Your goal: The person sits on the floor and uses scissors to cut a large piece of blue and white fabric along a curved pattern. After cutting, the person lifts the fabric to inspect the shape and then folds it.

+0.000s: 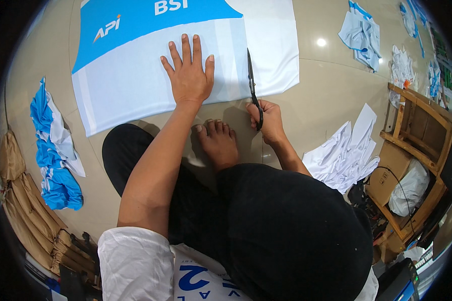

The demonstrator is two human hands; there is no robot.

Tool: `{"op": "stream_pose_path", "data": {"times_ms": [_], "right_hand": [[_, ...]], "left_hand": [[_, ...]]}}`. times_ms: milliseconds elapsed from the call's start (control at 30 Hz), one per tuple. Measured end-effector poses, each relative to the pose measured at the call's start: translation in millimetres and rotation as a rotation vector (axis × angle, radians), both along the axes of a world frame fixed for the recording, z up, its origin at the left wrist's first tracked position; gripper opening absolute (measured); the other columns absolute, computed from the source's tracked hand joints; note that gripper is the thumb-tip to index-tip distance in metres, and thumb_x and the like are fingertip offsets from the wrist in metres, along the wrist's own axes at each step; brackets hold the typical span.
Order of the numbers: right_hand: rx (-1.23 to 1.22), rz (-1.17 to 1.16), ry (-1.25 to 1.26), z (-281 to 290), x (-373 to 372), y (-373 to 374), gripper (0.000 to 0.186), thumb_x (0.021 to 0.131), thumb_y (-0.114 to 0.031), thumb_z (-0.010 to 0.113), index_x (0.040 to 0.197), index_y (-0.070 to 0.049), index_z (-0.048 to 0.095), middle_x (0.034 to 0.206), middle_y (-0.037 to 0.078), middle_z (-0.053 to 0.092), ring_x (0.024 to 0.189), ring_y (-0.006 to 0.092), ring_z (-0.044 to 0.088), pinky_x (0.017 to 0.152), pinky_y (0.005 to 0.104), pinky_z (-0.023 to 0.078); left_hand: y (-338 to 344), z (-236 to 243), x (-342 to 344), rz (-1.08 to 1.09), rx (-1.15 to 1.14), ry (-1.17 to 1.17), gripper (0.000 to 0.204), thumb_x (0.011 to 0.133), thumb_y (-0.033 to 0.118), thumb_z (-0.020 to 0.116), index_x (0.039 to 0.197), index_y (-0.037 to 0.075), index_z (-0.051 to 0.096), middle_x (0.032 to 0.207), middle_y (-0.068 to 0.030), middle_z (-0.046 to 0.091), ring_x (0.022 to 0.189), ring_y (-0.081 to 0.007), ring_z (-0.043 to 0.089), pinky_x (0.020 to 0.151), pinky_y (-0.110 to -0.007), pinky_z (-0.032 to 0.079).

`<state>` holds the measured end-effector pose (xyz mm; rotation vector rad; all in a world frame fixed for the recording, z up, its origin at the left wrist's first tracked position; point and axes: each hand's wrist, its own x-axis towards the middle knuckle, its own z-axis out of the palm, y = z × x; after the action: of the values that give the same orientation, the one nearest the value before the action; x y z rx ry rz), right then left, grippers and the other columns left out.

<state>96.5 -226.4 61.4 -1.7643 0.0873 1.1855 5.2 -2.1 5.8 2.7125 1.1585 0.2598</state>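
A large piece of blue, pale blue and white printed fabric (pixel 130 90) lies spread on the tiled floor in front of me. My left hand (pixel 190 75) rests flat on its pale blue part, fingers spread. My right hand (pixel 267 120) is closed round the handles of black scissors (pixel 251 75). Their blades point away from me and lie along the line where the printed panel meets the plain white fabric (pixel 273 50). Whether the blades are apart or together is hard to see. My bare foot (pixel 220 145) stands just short of the fabric's near edge.
Crumpled blue and white cloth (pixel 50 145) lies on the left. White scraps (pixel 344 150) are heaped on the right, and more blue-edged pieces (pixel 361 37) lie farther off. A wooden frame (pixel 422 135) with a cardboard box (pixel 389 168) stands at the right; brown cloth (pixel 27 200) hangs at the lower left.
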Motion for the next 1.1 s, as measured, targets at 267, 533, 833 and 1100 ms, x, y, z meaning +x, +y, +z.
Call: {"op": "stream_pose_path", "data": {"times_ms": [267, 533, 833, 1100], "right_hand": [[0.032, -0.022, -0.001, 4, 9, 16, 0.032, 0.094, -0.026, 0.08, 0.074, -0.008, 0.062, 0.061, 0.0, 0.059, 0.05, 0.0095, 0.054, 0.047, 0.0265, 0.041], [0.012, -0.029, -0.003, 8, 13, 23, 0.032, 0.093, -0.027, 0.081, 0.075, -0.008, 0.063, 0.062, 0.0, 0.059, 0.05, 0.0092, 0.054, 0.047, 0.0259, 0.042], [-0.018, -0.014, -0.021, 9, 13, 25, 0.032, 0.093, -0.026, 0.081, 0.074, -0.007, 0.064, 0.061, 0.0, 0.059, 0.05, 0.0092, 0.054, 0.047, 0.0259, 0.041], [0.049, -0.057, 0.002, 9, 25, 39, 0.031, 0.093, -0.026, 0.081, 0.076, -0.008, 0.063, 0.062, 0.001, 0.059, 0.049, 0.0096, 0.052, 0.046, 0.0259, 0.039]], "left_hand": [[1, 2, -1, -0.005, -0.001, 0.018, 0.07, 0.114, 0.05, 0.039, 0.174, 0.016, 0.031, 0.18, -0.0148, 0.026, 0.166, -0.0482, 0.015, 0.131, -0.072, 0.01], [0, 2, 0, -0.01, 0.01, 0.016, 0.069, 0.114, 0.05, 0.038, 0.174, 0.016, 0.031, 0.18, -0.0158, 0.026, 0.165, -0.0482, 0.016, 0.131, -0.073, 0.011], [1, 1, -1, -0.012, 0.013, 0.014, 0.069, 0.114, 0.05, 0.039, 0.174, 0.016, 0.031, 0.18, -0.0159, 0.026, 0.165, -0.0483, 0.016, 0.131, -0.072, 0.011], [0, 4, -1, -0.017, 0.004, -0.012, 0.069, 0.114, 0.049, 0.04, 0.173, 0.016, 0.032, 0.179, -0.0167, 0.029, 0.165, -0.0491, 0.018, 0.13, -0.073, 0.012]]}}
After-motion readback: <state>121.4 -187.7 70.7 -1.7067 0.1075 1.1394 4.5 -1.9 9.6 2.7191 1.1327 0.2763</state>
